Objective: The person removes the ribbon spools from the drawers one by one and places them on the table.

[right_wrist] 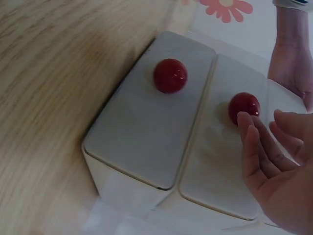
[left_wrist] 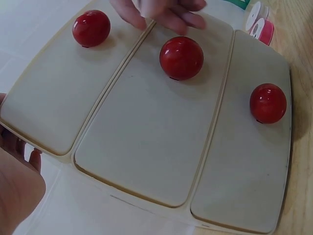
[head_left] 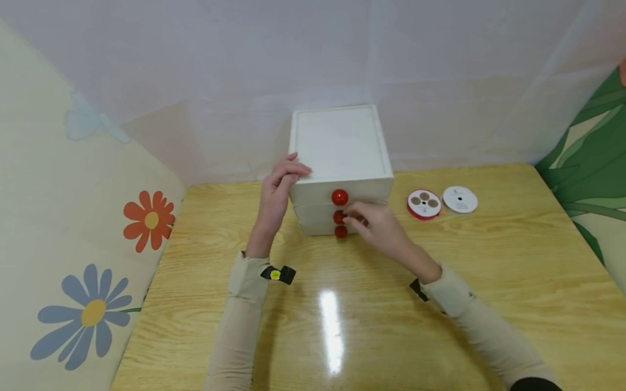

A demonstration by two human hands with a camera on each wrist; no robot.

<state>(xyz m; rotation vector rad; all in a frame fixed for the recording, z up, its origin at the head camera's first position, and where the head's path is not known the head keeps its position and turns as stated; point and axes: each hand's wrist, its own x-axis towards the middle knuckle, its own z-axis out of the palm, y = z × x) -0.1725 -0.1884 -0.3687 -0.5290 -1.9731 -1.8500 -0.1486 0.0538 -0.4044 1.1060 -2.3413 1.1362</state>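
Observation:
A small white three-drawer cabinet (head_left: 337, 144) stands on the table, each drawer front bearing a round red knob. My left hand (head_left: 275, 198) rests on the cabinet's top left front corner, fingers over the edge. My right hand (head_left: 383, 231) is at the middle drawer's red knob (left_wrist: 181, 58). In the right wrist view its fingertips (right_wrist: 246, 120) overlap that knob's edge, thumb held apart; whether they touch is unclear. The top knob (head_left: 339, 196) and the bottom knob (right_wrist: 170, 76) have no hand on them. All three drawers look closed.
Right of the cabinet lie two flat spools on the wooden table (head_left: 489, 282): one with a red rim (head_left: 424, 204), one white (head_left: 459, 200). A pale cloth-like backdrop (head_left: 244, 81) rises behind, and flower-patterned panels (head_left: 93, 217) flank the sides.

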